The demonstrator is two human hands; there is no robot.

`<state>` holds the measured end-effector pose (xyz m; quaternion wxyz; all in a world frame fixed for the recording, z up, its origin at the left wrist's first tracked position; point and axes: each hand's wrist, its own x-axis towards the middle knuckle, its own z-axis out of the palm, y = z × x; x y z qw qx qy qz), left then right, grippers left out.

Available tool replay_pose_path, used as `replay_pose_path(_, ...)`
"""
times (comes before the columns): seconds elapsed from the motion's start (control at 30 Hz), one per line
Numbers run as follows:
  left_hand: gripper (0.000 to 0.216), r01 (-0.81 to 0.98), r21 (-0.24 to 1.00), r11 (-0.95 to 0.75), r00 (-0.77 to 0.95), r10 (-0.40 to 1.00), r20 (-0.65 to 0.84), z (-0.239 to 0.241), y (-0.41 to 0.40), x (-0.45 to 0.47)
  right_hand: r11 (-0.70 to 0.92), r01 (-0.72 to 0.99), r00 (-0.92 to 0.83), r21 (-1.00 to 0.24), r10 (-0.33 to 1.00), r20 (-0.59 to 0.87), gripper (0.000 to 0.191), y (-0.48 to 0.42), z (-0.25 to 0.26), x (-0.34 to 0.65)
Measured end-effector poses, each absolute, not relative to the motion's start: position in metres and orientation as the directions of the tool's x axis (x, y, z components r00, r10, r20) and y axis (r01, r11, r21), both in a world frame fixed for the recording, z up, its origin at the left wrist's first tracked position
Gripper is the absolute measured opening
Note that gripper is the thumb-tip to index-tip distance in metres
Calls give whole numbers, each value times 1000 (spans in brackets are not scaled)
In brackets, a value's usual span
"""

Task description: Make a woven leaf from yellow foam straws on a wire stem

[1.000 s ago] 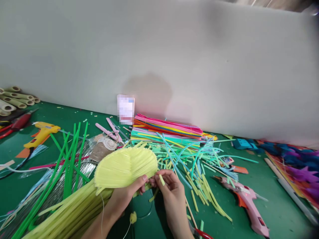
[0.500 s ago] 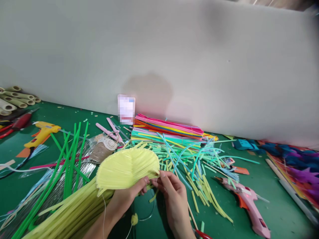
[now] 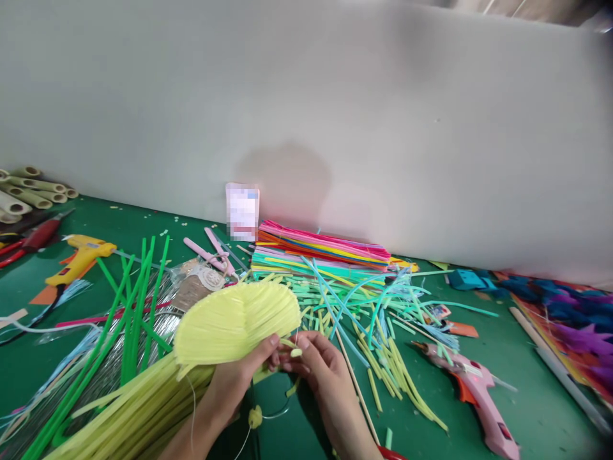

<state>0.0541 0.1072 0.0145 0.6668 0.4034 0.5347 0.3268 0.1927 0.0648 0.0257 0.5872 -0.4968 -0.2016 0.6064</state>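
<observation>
A yellow leaf-shaped piece (image 3: 239, 319) of tightly laid pipe cleaners, with a seam down its middle, is gripped from below by my left hand (image 3: 234, 383), thumb along its lower edge. Just right of it, my right hand (image 3: 325, 377) pinches a short yellow pipe cleaner end (image 3: 296, 352) near the leaf's tip. A fine thread runs up from there; another hangs from the left tip. Under my left forearm lies a thick bundle of long yellow pipe cleaners (image 3: 134, 415). Below the hands sits a small yellow bead-like lump (image 3: 255, 417) beside a curved wire.
Multicoloured pipe cleaner bundles (image 3: 325, 246) lie at the back, with cut green and yellow pieces before them. A pink glue gun (image 3: 474, 383) rests at right, a yellow glue gun (image 3: 81, 259) at left. Also there: pink scissors (image 3: 211, 252), a twine roll (image 3: 198, 287), bamboo tubes (image 3: 33, 188).
The leaf-shaped piece and my left hand have shifted slightly left and tilted. My right hand has moved a little left and down, and a pale yellow end now shows at its fingertips.
</observation>
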Motion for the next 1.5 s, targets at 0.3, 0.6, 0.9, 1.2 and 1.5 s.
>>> replay_pose_path(0.3,32,-38,892,450,136,887,-442,21,107,56,-213,-500,213,-839,909,-358,39,66,23,190)
replay_pose_path(0.6,25,23,882,470,230,856,-463,36,104,57,-147,-545,296,-825,887,-354,33,65,13,191)
replay_pose_path(0.9,35,216,939,268,376,865,-333,27,109,51,-68,-500,359,-863,891,-278,37,65,5,189)
replay_pose_path(1.2,37,262,913,314,414,817,-400,32,110,46,-49,-442,370,-895,899,-232,41,64,6,191)
replay_pose_path(1.5,39,152,927,343,355,856,-375,18,112,51,-75,-508,348,-858,894,-284,40,66,8,192)
